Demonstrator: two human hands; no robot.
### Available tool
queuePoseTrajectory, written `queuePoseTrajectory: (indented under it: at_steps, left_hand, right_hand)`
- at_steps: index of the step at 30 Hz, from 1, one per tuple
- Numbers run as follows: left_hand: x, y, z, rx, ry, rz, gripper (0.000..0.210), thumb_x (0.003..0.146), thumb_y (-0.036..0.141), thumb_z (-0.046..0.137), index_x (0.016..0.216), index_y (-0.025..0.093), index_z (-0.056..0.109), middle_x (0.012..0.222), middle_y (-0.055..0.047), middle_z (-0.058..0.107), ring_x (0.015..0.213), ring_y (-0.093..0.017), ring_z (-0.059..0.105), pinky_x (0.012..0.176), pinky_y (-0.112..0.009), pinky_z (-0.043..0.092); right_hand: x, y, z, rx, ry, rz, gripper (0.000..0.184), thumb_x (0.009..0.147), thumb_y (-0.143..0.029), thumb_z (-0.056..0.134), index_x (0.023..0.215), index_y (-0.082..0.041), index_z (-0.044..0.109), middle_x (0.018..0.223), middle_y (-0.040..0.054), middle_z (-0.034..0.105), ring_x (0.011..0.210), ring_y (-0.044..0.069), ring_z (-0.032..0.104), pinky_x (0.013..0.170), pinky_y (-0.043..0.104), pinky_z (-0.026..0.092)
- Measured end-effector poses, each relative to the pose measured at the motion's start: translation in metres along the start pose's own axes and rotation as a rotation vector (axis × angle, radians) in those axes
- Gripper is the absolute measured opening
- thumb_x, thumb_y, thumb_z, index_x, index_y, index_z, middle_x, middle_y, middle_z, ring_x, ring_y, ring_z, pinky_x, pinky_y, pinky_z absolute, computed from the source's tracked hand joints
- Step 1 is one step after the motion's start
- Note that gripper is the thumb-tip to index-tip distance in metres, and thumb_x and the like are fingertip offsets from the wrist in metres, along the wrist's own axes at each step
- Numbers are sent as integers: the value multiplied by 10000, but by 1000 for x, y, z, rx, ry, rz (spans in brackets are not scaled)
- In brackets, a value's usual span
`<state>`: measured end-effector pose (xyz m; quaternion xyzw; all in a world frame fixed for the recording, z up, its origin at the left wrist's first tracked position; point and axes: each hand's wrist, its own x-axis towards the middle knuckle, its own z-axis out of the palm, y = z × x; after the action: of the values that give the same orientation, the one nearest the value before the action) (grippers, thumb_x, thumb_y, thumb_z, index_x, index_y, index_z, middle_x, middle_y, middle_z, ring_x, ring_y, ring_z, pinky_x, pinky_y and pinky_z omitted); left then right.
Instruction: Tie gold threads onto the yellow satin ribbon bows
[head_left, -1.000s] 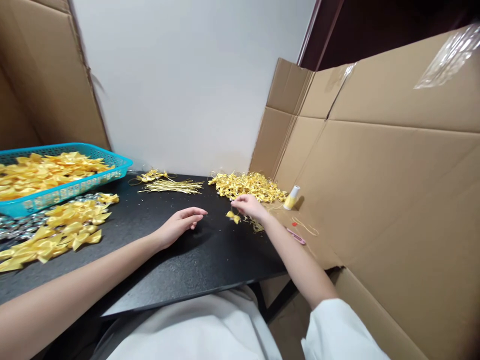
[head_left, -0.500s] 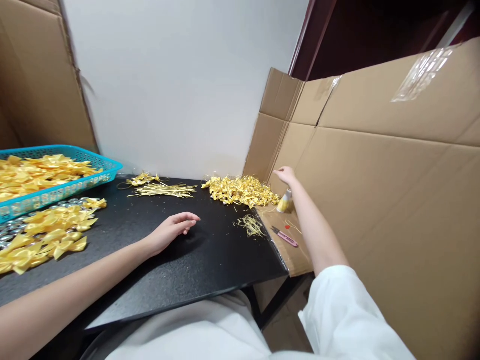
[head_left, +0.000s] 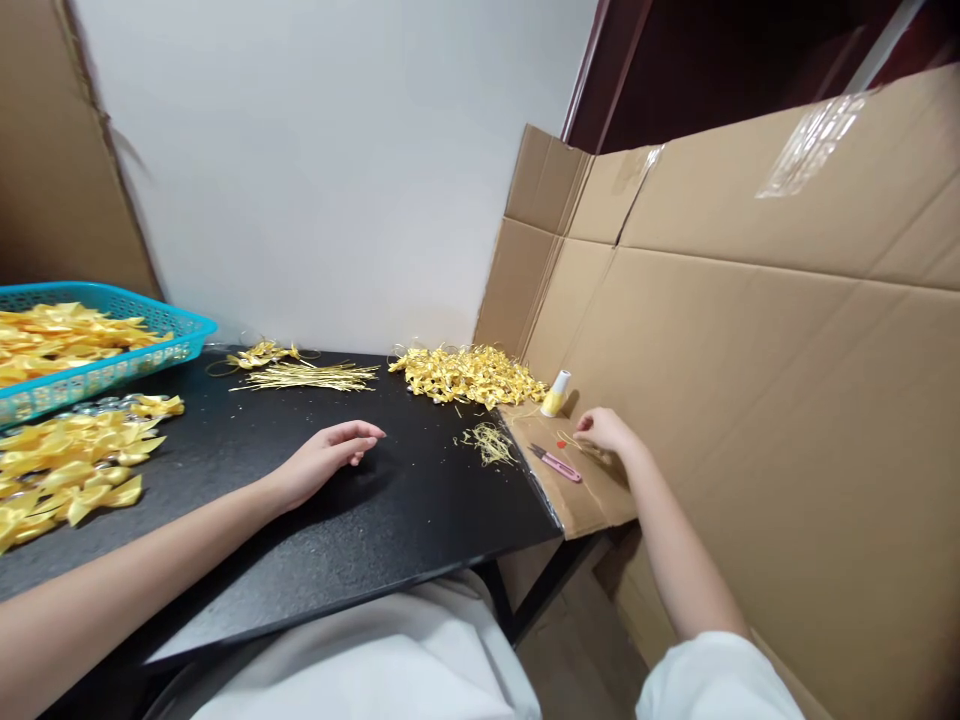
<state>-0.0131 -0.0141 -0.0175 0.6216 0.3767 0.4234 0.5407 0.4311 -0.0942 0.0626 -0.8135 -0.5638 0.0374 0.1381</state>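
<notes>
My left hand hovers over the black table, its fingers loosely bent and a little apart with nothing visible in them. At the right, my right hand is over the cardboard flap, thumb and fingers pinched at a thin yellow thread. A white cone spool wound with yellow thread stands upright just beyond it. To the left of that hand lie a pink thread snipper and a small red piece.
A heap of yellow ribbon bows sits by the wall, with thread scraps in front. Gold twist ties lie further left. A blue basket and more bows are at far left. Tall cardboard walls the right side.
My right hand has come down and back from beyond the spool to the thread on the cardboard, uncovering the spool. The view has turned slightly right. My left hand keeps its pose.
</notes>
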Motion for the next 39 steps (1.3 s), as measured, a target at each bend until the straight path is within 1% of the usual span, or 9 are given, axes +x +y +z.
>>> queuePoseTrajectory:
  at_steps: [4, 9, 17, 20, 27, 30, 34, 37, 39]
  left_hand:
    - [0, 0, 0, 4, 6, -2, 334, 627, 439, 764, 830, 177, 725, 846, -44, 643, 632, -114, 486, 597, -241, 426]
    - [-1, 0, -1, 11, 10, 3, 341, 618, 444, 768, 826, 178, 727, 834, -45, 642, 624, -116, 482, 584, -241, 427]
    - [-1, 2, 0, 28, 10, 2, 338, 611, 458, 769, 807, 185, 732, 832, -49, 649, 635, -130, 503, 585, -243, 443]
    - [-1, 2, -1, 34, 9, -2, 352, 604, 470, 769, 812, 188, 735, 823, -52, 651, 633, -136, 508, 584, -250, 450]
    - [-1, 3, -1, 19, 11, -11, 334, 589, 457, 786, 788, 194, 739, 801, -42, 653, 621, -124, 496, 570, -234, 441]
    - [-1, 2, -1, 20, 11, -12, 340, 587, 461, 788, 789, 192, 740, 796, -42, 652, 615, -126, 496, 564, -237, 442]
    - [0, 0, -2, 10, -2, -22, 326, 594, 458, 794, 790, 203, 742, 789, -27, 646, 617, -112, 487, 571, -216, 431]
    - [2, -1, -3, 3, -4, -18, 334, 597, 466, 795, 796, 202, 743, 805, -32, 646, 630, -115, 489, 573, -216, 432]
    - [2, -1, -2, 5, -1, -14, 343, 596, 472, 794, 797, 200, 745, 817, -40, 649, 634, -120, 494, 572, -224, 438]
  right_hand:
    - [5, 6, 13, -45, -45, 36, 78, 627, -109, 752, 685, -127, 703, 789, 84, 728, 686, 139, 650, 615, 201, 447]
    - [13, 8, 11, -88, -57, 89, 118, 609, -50, 737, 695, -122, 700, 808, 93, 725, 665, 135, 646, 601, 200, 442]
    - [6, 13, 10, -87, -76, 68, 165, 581, -70, 763, 715, -143, 700, 790, 59, 716, 689, 124, 644, 616, 180, 455]
    - [5, 13, 14, -94, -115, 89, 135, 569, -87, 774, 652, -138, 681, 697, 50, 701, 617, 123, 629, 568, 185, 446]
    - [3, 12, 1, -126, -131, 122, 51, 685, -103, 701, 653, -128, 670, 716, 81, 710, 606, 120, 636, 564, 193, 438]
    - [-2, 12, 0, -156, -154, 130, 83, 680, -120, 710, 614, -134, 662, 675, 85, 701, 610, 142, 645, 568, 212, 446]
    - [-8, 9, 10, -191, -184, 122, 138, 654, -112, 730, 552, -150, 645, 665, 95, 703, 651, 173, 660, 575, 227, 450]
    - [-10, 7, 14, -211, -170, 127, 133, 654, -83, 720, 561, -149, 653, 668, 102, 706, 667, 182, 663, 581, 231, 446]
    - [-13, 8, 7, -221, -132, 132, 127, 687, -87, 695, 578, -140, 660, 672, 118, 703, 669, 191, 664, 591, 242, 445]
